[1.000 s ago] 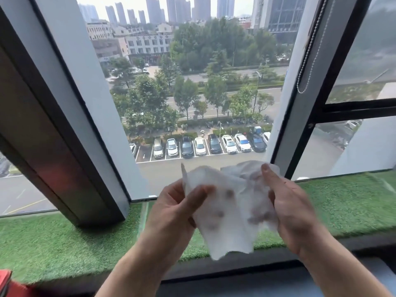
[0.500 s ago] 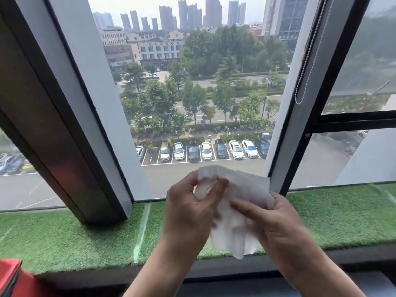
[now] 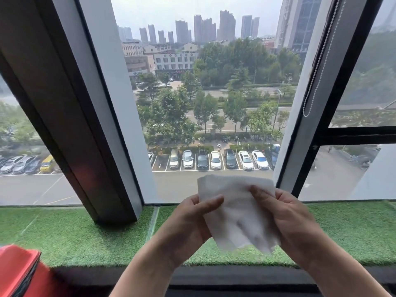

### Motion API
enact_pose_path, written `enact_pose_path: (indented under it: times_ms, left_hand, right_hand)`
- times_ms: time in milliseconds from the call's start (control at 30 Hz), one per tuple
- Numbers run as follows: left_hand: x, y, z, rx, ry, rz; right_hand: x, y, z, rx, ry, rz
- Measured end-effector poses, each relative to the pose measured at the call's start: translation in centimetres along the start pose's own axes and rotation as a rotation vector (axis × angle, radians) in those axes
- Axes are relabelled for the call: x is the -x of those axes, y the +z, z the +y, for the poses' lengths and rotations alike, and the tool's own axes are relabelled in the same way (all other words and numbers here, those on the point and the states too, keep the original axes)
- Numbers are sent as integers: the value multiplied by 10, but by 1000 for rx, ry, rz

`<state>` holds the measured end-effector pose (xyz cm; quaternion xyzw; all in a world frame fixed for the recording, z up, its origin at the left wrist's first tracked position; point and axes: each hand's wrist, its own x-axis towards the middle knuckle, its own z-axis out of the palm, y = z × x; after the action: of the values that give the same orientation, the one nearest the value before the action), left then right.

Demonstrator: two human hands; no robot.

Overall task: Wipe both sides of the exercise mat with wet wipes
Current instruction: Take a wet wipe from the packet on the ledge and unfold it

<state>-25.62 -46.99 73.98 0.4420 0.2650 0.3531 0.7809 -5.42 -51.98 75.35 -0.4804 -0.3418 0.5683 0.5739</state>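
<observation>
Head view: both hands raised in front of the window, together on one white wet wipe (image 3: 234,207). Left hand (image 3: 188,227) pinches the wipe's left edge, thumb across the front. Right hand (image 3: 293,221) grips the right side, thumb on the front, fingers behind. Wipe looks folded, faint grey smudges near its lower part, bottom edge hanging free above the green artificial turf (image 3: 85,236) on the sill. Red object (image 3: 17,269) at lower left corner, partly cut off. Bead cord (image 3: 319,67) hangs at right frame. Mat not seen.

Wet wipe (image 3: 235,209) now folded flatter, stains mostly hidden
</observation>
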Motion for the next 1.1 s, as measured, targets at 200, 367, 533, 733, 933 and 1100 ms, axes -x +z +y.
enact_pose_path:
  times_ms: [200, 367, 533, 733, 933, 1100]
  left_hand:
    - [12, -10, 14, -60, 38, 168]
    - [16, -22, 21, -167, 70, 308]
    - [25, -16, 23, -252, 41, 141]
    - [31, -30, 39, -382, 125, 218]
    - [37, -34, 56, -598, 328, 169]
    - [42, -31, 70, -766, 452, 27]
  right_hand:
    - [3, -3, -13, 212, -65, 39]
    - [9, -1, -19, 47, -25, -15]
    - [10, -4, -17, 136, 11, -152]
    - [9, -14, -25, 352, -133, -182]
    - [15, -18, -44, 417, -179, -246]
    - [19, -20, -57, 427, -227, -284]
